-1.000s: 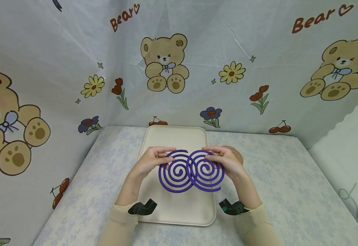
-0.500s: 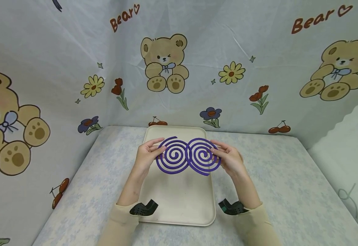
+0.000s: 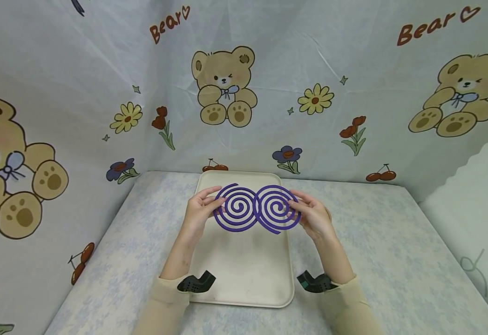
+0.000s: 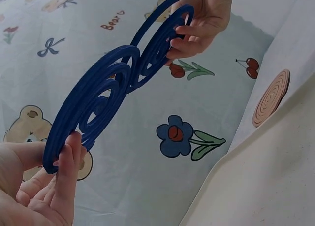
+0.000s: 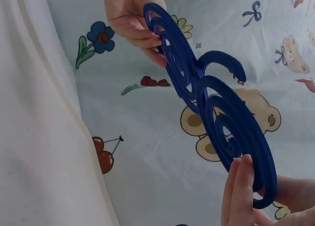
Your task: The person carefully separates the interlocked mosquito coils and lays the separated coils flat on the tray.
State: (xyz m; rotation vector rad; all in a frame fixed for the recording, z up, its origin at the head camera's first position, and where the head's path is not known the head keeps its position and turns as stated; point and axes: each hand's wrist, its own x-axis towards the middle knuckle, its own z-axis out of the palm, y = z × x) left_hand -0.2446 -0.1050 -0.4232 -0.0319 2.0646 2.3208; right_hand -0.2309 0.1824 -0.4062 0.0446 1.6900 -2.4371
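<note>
Two purple mosquito coils are held up side by side above the tray, their inner edges overlapping; whether they interlock I cannot tell. My left hand (image 3: 199,209) pinches the outer edge of the left coil (image 3: 239,207) between thumb and fingers. On the other side, my right hand (image 3: 317,217) pinches the outer rim of the right coil (image 3: 277,207). In the wrist views the coils look dark blue and are seen nearly edge-on. A brown coil (image 4: 271,99) lies beyond, to the right of the tray; in the head view my right hand hides most of it.
A cream rectangular tray (image 3: 244,274) lies on the pale blue patterned tabletop (image 3: 378,242) beneath my hands. Bear-printed cloth (image 3: 269,139) hangs behind and to the left. White material (image 3: 478,200) with a thin cord (image 3: 474,267) borders the right.
Both hands have gone up in the head view, carrying the two coils toward the tray's far end. The right coil's loose end has swung leftward. My right hand now covers the brown coil.
</note>
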